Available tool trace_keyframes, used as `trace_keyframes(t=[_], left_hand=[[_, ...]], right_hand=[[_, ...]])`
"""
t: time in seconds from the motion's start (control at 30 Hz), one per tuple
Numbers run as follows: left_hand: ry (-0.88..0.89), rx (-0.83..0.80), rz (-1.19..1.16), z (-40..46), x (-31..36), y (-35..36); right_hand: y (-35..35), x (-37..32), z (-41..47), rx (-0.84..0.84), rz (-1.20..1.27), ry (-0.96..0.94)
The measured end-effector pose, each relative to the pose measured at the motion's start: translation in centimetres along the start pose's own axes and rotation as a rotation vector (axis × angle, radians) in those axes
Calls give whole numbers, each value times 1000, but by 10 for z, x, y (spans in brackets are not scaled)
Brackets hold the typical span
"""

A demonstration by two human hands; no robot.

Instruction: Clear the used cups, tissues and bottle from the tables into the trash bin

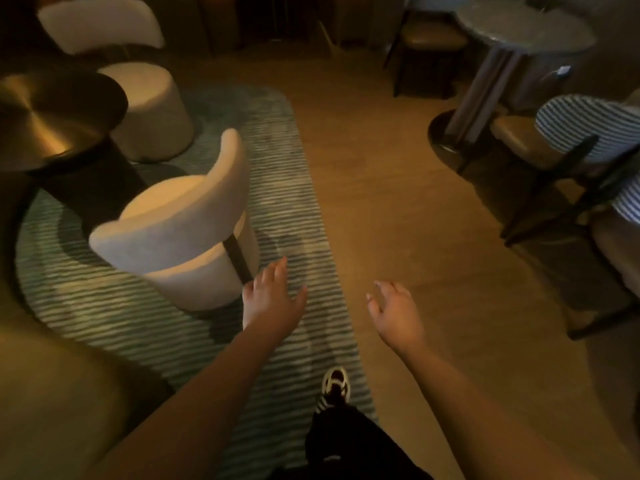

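Pretty dim, warm-lit lounge shot and a bit blurry. The task's tables are what shows here: a round brass-topped table (52, 116) on a dark pedestal at far left, and a round grey stone-look table (523, 26) on a fluted column at top right. I can't make out cups, tissues or a bottle on either top, and a trash bin isn't something I can pick out.

Both hands are loose and carrying nothing. The left hand (272, 297) reaches forward with fingers spread and relaxed, hovering over the striped green rug (104, 306), just beside the base of a cream tub chair (180, 230); can't tell if it actually touches the chair. The right hand (394, 311) is out over the wooden floor (398, 168), fingers slack and slightly bent.

The brass table sits well to the left of the left hand, past the cream chair. The grey table is far ahead and right of the right hand. A sneaker (335, 384) pokes out on the rug between the forearms.
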State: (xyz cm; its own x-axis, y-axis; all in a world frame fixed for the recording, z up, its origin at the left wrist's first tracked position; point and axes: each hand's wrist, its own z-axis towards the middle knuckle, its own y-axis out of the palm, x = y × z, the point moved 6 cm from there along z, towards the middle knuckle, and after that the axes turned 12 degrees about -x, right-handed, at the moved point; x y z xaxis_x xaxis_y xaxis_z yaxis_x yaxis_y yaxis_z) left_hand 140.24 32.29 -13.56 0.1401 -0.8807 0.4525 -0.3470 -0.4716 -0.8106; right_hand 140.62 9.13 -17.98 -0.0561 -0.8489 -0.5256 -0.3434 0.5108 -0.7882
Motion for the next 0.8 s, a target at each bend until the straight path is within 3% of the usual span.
trace_keyframes(t=[0.27,0.53,0.8], left_hand=[[-48,38,-50,216,51,-95],[-103,96,-16,479,37,-170],[-136,101,-1,755,31,-314]], right_hand=[[-117,-33,239,4,-40,-64],[-165,-55,515,0,-16,-78],[-265,-122,805,26,-52,-33]])
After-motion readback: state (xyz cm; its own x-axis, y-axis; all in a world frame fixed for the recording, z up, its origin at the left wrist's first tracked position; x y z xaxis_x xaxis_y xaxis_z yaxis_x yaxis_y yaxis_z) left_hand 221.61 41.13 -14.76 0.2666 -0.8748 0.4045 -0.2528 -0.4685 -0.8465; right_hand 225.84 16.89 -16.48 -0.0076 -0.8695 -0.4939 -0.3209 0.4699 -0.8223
